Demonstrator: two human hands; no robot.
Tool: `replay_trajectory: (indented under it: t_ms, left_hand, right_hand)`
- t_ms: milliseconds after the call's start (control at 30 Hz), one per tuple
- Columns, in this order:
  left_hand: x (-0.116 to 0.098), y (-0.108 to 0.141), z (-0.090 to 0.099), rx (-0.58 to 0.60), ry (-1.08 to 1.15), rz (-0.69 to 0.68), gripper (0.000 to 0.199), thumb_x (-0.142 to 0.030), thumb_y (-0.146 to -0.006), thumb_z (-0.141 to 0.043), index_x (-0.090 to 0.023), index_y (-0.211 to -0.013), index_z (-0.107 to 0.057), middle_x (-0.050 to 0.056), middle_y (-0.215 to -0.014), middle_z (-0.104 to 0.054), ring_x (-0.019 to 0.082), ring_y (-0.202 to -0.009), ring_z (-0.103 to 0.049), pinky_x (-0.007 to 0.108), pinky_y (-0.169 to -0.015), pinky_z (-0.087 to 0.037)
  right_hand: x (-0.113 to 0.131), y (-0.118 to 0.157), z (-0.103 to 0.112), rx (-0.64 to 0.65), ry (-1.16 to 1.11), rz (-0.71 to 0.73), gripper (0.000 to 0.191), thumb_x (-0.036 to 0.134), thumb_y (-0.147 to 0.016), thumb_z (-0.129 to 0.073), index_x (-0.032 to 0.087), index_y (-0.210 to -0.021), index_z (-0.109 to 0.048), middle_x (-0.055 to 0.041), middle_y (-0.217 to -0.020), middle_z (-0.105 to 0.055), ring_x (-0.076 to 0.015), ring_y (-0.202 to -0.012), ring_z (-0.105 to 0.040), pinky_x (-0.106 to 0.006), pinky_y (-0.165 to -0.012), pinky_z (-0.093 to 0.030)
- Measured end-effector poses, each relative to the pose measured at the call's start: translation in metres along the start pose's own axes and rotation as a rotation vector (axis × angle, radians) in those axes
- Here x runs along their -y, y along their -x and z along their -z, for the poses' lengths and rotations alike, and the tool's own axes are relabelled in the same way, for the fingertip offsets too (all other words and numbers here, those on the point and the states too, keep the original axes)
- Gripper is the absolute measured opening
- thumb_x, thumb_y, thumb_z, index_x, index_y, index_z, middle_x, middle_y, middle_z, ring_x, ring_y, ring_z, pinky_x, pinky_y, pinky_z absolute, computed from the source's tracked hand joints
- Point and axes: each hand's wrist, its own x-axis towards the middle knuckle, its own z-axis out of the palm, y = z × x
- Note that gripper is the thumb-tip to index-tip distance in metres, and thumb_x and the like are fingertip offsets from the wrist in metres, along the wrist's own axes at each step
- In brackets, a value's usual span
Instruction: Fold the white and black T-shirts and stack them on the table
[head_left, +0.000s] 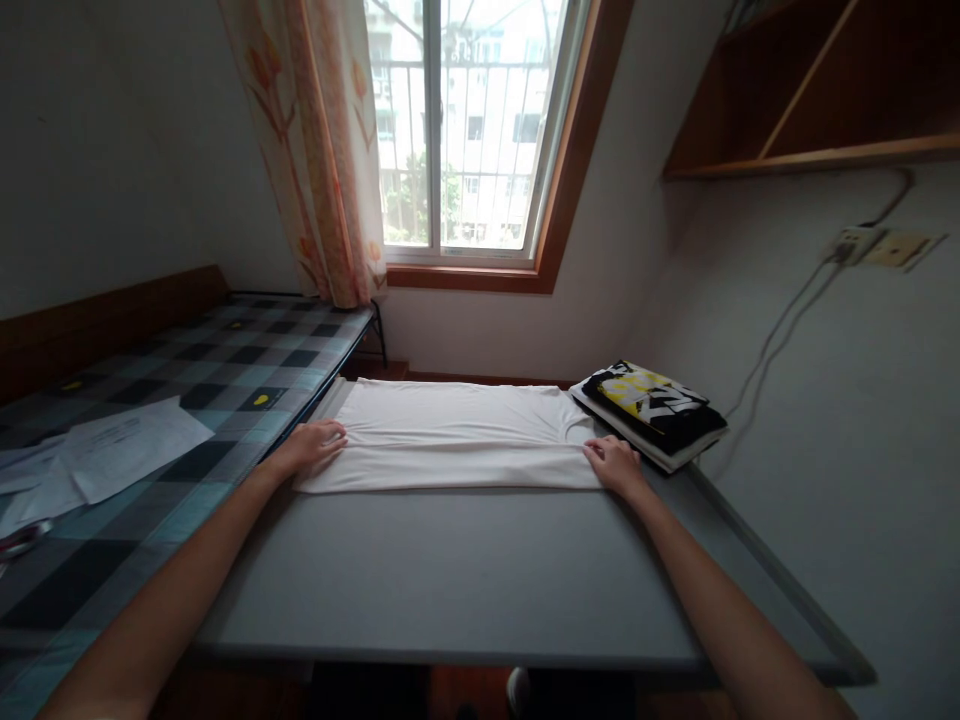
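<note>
A white T-shirt [465, 412] lies sideways across the grey table [465, 570], with a long strip of its near side folded over. What looks like its curved neckline is at the right end. My left hand [318, 446] rests on the shirt's left end, fingers stretched out over the cloth. At the right end, my right hand [615, 464] has its thumb and fingertips pinched on the edge of the folded strip. Just beyond that hand sits a stack of folded black clothes [652, 408] with a yellow and white print.
Left of the table is a bed with a checked mattress [195, 360], papers [127, 450] lying on it. A window [465, 130] with a floral curtain [307, 150] is ahead. Wooden shelves [817, 155] and a socket with hanging cables [859, 245] are on the right wall.
</note>
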Motion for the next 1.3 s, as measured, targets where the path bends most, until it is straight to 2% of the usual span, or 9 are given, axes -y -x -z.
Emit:
replay_trajectory:
  t_ms: [167, 367, 667, 800, 933, 1067, 1167, 1233, 1300]
  left_hand:
    - [0.002, 0.008, 0.001, -0.011, -0.029, -0.036, 0.045, -0.055, -0.086, -0.041, -0.025, -0.106, -0.067, 0.007, -0.127, -0.063, 0.023, -0.118, -0.056, 0.036, -0.102, -0.036]
    - [-0.004, 0.019, 0.000, -0.048, -0.058, -0.001, 0.039, -0.051, -0.085, -0.044, -0.027, -0.107, -0.064, 0.006, -0.129, -0.062, 0.024, -0.121, -0.055, 0.045, -0.110, -0.024]
    - [0.003, 0.023, -0.001, -0.031, -0.031, 0.025, 0.040, -0.050, -0.086, -0.040, -0.026, -0.113, -0.059, 0.006, -0.134, -0.058, 0.023, -0.124, -0.052, 0.045, -0.111, -0.022]
    - [-0.001, 0.020, -0.002, -0.135, 0.053, 0.034, 0.038, -0.054, -0.081, -0.044, -0.022, -0.089, -0.063, 0.010, -0.117, -0.066, 0.025, -0.110, -0.059, 0.040, -0.101, -0.037]
    - [-0.006, 0.017, 0.001, -0.287, 0.311, 0.198, 0.047, -0.065, -0.073, -0.046, -0.019, -0.076, -0.058, 0.008, -0.083, -0.066, 0.022, -0.079, -0.062, 0.032, -0.073, -0.049]
    - [-0.009, 0.021, 0.008, -0.206, 0.597, 0.379, 0.058, -0.067, -0.056, -0.064, -0.016, -0.085, -0.061, 0.001, -0.065, -0.061, 0.019, -0.063, -0.059, 0.027, -0.056, -0.046]
    - [-0.009, 0.028, 0.010, -0.054, 0.696, 0.455, 0.054, -0.058, -0.040, -0.077, -0.017, -0.071, -0.061, 0.002, -0.063, -0.063, 0.021, -0.062, -0.059, 0.028, -0.053, -0.045]
    - [-0.010, 0.032, 0.007, -0.034, 0.732, 0.438, 0.048, -0.057, -0.044, -0.075, -0.018, -0.065, -0.059, 0.002, -0.063, -0.064, 0.021, -0.063, -0.060, 0.028, -0.053, -0.045]
    - [-0.012, 0.034, 0.002, -0.126, 0.738, 0.425, 0.043, -0.057, -0.055, -0.069, -0.019, -0.070, -0.059, 0.003, -0.066, -0.065, 0.022, -0.066, -0.061, 0.028, -0.055, -0.046]
  right_hand:
    - [-0.010, -0.014, -0.001, 0.034, -0.228, 0.033, 0.026, 0.037, -0.081, -0.053, 0.016, -0.082, -0.068, -0.0111, -0.091, -0.069, -0.0223, -0.084, -0.062, -0.031, -0.076, -0.045]
    - [-0.023, -0.015, 0.000, -0.017, -0.488, 0.030, 0.030, 0.045, -0.078, -0.052, 0.017, -0.079, -0.064, -0.0097, -0.081, -0.070, -0.0224, -0.076, -0.063, -0.031, -0.071, -0.048]
    - [-0.028, -0.013, 0.002, -0.007, -0.389, -0.025, 0.026, 0.041, -0.078, -0.054, 0.017, -0.079, -0.066, -0.0108, -0.086, -0.071, -0.0243, -0.082, -0.064, -0.032, -0.073, -0.047]
    - [-0.018, -0.009, 0.003, 0.025, -0.226, -0.033, 0.022, 0.035, -0.084, -0.053, 0.018, -0.087, -0.067, -0.0109, -0.093, -0.071, -0.0238, -0.085, -0.065, -0.030, -0.071, -0.044]
    - [-0.011, -0.006, 0.003, -0.012, -0.177, -0.052, 0.025, 0.037, -0.088, -0.048, 0.020, -0.094, -0.066, -0.0100, -0.094, -0.072, -0.0238, -0.084, -0.065, -0.029, -0.068, -0.043]
    - [-0.012, -0.005, 0.003, -0.010, -0.201, -0.050, 0.029, 0.039, -0.089, -0.047, 0.019, -0.098, -0.066, -0.0103, -0.093, -0.072, -0.0254, -0.086, -0.066, -0.030, -0.070, -0.045]
    - [-0.013, -0.004, 0.001, 0.000, -0.210, -0.052, 0.032, 0.043, -0.087, -0.048, 0.019, -0.097, -0.067, -0.0118, -0.097, -0.072, -0.0273, -0.091, -0.066, -0.032, -0.074, -0.047]
    - [-0.012, -0.004, 0.000, 0.008, -0.192, -0.056, 0.034, 0.044, -0.086, -0.047, 0.020, -0.099, -0.067, -0.0121, -0.100, -0.072, -0.0281, -0.092, -0.066, -0.033, -0.075, -0.048]
    - [-0.010, -0.003, 0.000, 0.008, -0.153, -0.076, 0.035, 0.043, -0.088, -0.044, 0.020, -0.101, -0.067, -0.0121, -0.102, -0.072, -0.0285, -0.092, -0.066, -0.034, -0.074, -0.048]
